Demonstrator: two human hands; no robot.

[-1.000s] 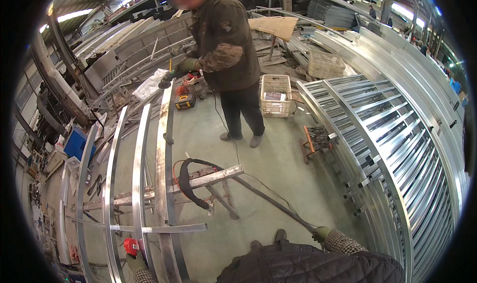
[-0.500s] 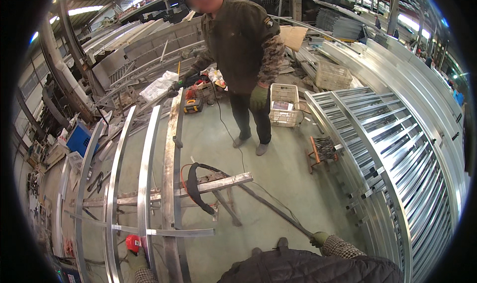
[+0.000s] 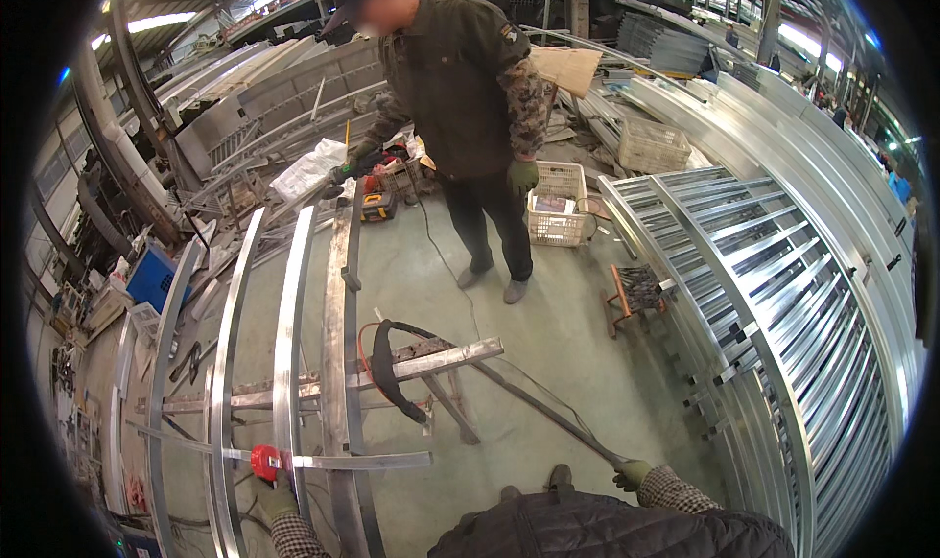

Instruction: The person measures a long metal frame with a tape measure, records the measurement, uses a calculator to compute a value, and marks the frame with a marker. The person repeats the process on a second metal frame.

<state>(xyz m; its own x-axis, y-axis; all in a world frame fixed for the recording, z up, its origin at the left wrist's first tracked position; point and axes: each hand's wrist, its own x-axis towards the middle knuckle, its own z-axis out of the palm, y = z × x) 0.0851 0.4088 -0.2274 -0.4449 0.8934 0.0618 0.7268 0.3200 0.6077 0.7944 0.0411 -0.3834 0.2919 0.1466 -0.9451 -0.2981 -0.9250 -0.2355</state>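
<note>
My left hand, in a green glove, is closed around a red tape measure. It is between two long silver metal profiles, close to a thin cross strip that lies over them. The profile nearest my hand and a wider worn bar run away from me. At the lower right, my gloved right hand grips a thick dark cable. The cable leads up to a black looped sleeve over a metal crossbeam.
A co-worker stands across from me, one gloved hand by the bars' far ends. Slatted metal panels lean at the right. Behind are a white crate, a yellow-black toolbox and stacked profiles. A thin cable crosses the floor.
My left hand has moved forward with the tape measure, closer to the cross strip. My right hand stays on the cable. The co-worker has shifted left, head turned toward the bars.
</note>
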